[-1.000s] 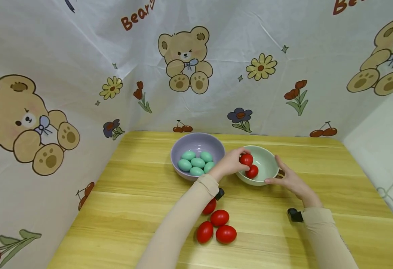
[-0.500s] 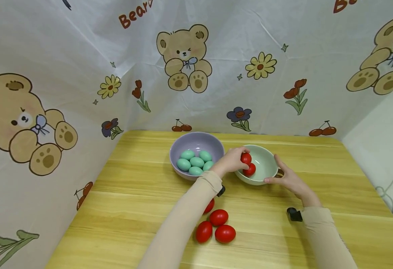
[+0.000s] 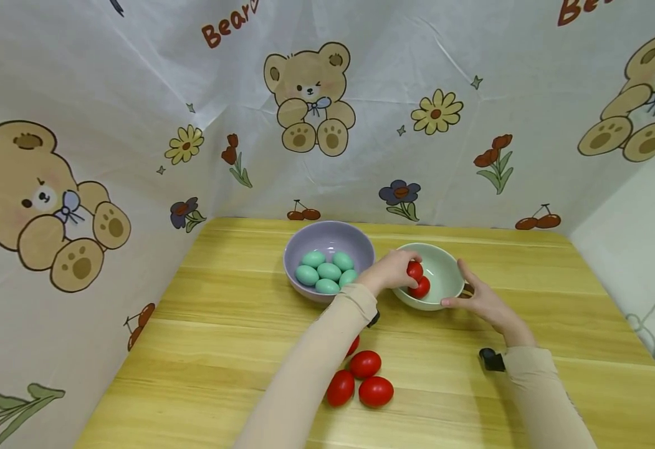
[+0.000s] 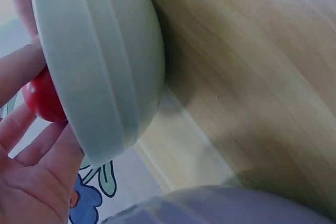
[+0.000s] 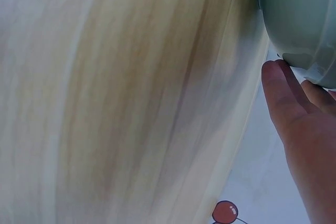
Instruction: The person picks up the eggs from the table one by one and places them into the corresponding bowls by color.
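My left hand (image 3: 389, 272) reaches over the near-left rim of a pale green bowl (image 3: 444, 274). Its thumb and fingers pinch a red egg (image 3: 415, 270), which shows between them at the rim in the left wrist view (image 4: 44, 98). A second red egg (image 3: 420, 287) is inside the bowl, just below the first. On the bowl's right side my right hand (image 3: 487, 305) rests with thumb and fingers spread apart. In the right wrist view its straight fingers (image 5: 281, 87) touch the outer wall of the bowl.
A purple bowl (image 3: 290, 246) with several mint-green eggs (image 3: 329, 270) stands left of the green bowl. Several red eggs (image 3: 376, 391) lie on the wooden table (image 3: 209, 349) in front, one partly behind the left sleeve (image 3: 310, 368). A bear-printed cloth (image 3: 361, 174) hangs behind.
My left hand, pinching the red egg, has shifted slightly to the right and lower in the green bowl. The right hand stays against the bowl.
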Demonstrator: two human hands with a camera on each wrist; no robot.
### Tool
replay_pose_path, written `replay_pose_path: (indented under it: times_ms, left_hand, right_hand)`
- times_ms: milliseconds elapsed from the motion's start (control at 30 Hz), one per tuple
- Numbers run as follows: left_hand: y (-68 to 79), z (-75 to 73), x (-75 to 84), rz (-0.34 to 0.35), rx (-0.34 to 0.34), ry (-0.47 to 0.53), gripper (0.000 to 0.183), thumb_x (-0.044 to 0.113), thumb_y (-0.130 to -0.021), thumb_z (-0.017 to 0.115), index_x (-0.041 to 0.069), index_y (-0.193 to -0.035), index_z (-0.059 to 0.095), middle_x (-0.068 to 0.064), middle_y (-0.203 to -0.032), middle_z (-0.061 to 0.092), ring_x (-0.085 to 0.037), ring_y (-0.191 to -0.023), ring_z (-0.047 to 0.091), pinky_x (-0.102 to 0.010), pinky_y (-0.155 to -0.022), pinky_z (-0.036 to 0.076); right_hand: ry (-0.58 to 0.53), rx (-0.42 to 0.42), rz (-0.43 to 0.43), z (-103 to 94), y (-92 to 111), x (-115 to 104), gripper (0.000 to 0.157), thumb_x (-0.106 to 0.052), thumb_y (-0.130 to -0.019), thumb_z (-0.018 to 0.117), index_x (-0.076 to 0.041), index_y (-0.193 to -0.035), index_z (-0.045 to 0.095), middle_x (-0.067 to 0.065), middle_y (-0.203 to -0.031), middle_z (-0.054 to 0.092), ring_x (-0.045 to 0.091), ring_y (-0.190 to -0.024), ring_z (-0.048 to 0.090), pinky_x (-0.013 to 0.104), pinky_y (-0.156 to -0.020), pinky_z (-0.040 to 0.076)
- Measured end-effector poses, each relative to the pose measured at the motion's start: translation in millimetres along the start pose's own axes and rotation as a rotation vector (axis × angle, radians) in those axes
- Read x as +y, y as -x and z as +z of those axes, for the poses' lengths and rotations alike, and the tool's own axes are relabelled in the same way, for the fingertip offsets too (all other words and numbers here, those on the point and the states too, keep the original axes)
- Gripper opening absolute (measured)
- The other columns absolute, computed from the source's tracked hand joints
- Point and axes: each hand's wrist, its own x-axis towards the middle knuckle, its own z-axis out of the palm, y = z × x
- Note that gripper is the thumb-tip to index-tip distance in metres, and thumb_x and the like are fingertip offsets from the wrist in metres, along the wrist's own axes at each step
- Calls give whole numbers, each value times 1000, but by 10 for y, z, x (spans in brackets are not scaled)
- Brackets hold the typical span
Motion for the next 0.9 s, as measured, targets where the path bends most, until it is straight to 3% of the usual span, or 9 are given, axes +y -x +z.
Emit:
replay_pose_path:
  times_ms: [233, 467, 667, 900]
  left_hand:
    - [-4, 65, 56, -21, -24, -54, 50, 17, -77, 75, 11, -123, 57, 0, -108, 60, -11, -95, 51, -15, -77, 40]
    - [-25, 142, 107, -35, -73, -191, 46, 14, -76, 74, 11, -120, 59, 2, -100, 59, -8, -86, 50, -13, -68, 40]
    - [-5, 145, 157, -64, -82, -192, 46, 11, -76, 74, 14, -120, 60, 3, -99, 59, -8, -85, 50, -15, -67, 40]
    - [-1, 172, 144, -33, -82, -202, 40, 10, -81, 71, 16, -119, 61, 3, -97, 59, -9, -85, 49, -14, -68, 39]
  right_hand:
    - [-15, 2, -3, 6, 13, -13, 99, -18, -85, 69, -8, -148, -7, 16, -152, -6, 50, -129, 20, 62, -100, 25]
    - [-23, -4, -7, 18, 5, -25, 99, -18, -84, 69, -10, -148, -7, 17, -152, -6, 51, -128, 19, 62, -99, 26]
    - [-47, -5, -15, 9, 19, -37, 99, -14, -85, 68, -11, -148, -7, 17, -152, -7, 51, -128, 19, 61, -99, 26]
    - [-27, 3, -10, 0, 20, 0, 99, -16, -85, 69, -11, -148, -6, 17, -152, -6, 51, -128, 19, 62, -99, 26]
